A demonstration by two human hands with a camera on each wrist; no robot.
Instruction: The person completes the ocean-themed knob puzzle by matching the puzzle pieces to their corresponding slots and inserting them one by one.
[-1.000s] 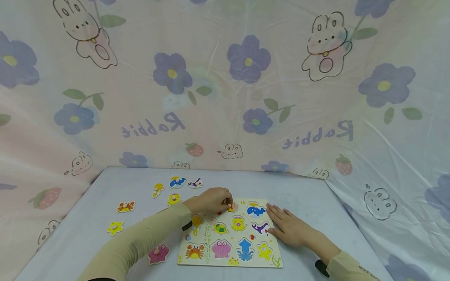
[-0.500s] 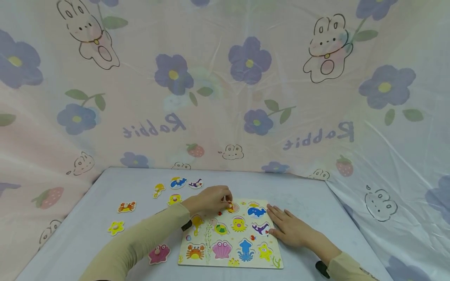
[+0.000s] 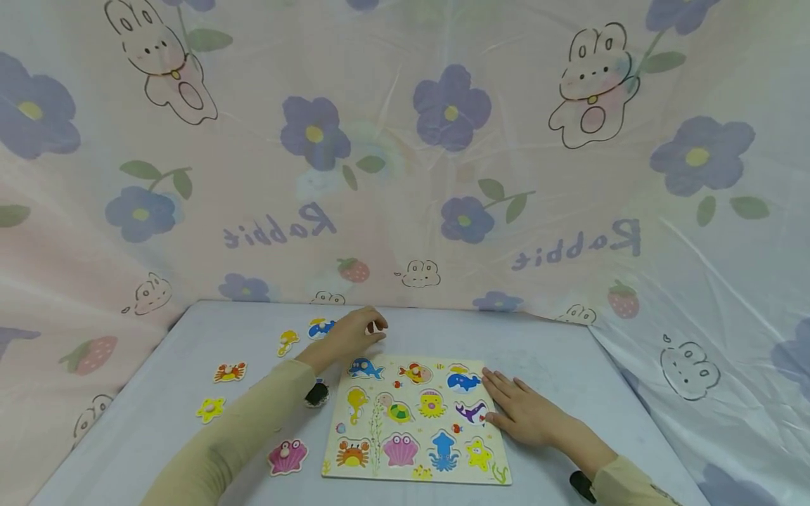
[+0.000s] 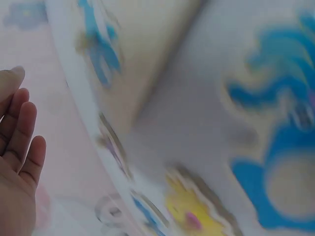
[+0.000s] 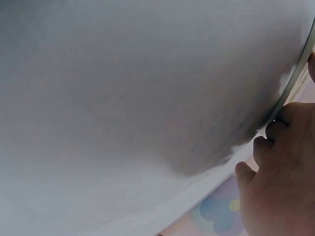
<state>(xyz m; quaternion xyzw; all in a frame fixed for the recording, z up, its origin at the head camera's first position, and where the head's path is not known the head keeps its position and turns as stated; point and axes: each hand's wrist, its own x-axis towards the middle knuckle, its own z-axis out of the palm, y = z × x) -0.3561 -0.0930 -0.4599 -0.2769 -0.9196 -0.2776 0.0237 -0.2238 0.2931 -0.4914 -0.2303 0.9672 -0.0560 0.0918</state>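
My left hand hovers above the far side of the table, behind the puzzle board. Its fingers are loosely bent with nothing between them, as the left wrist view also shows. A red and yellow fish piece and a blue dolphin piece lie in the board's top row. My right hand rests at the board's right edge, fingers straight and touching it. Near the left hand lies a blue whale piece, partly covered. In the left wrist view, a blue squid piece and a yellow octopus piece appear.
Left of the board lie a crab piece, a yellow star piece, a pink shell piece and a seahorse piece. A patterned cloth hangs behind the white table.
My left hand has let go of the fish piece on the board and moved back and left, covering the purple whale piece seen earlier. The right hand has stayed at the board's edge.
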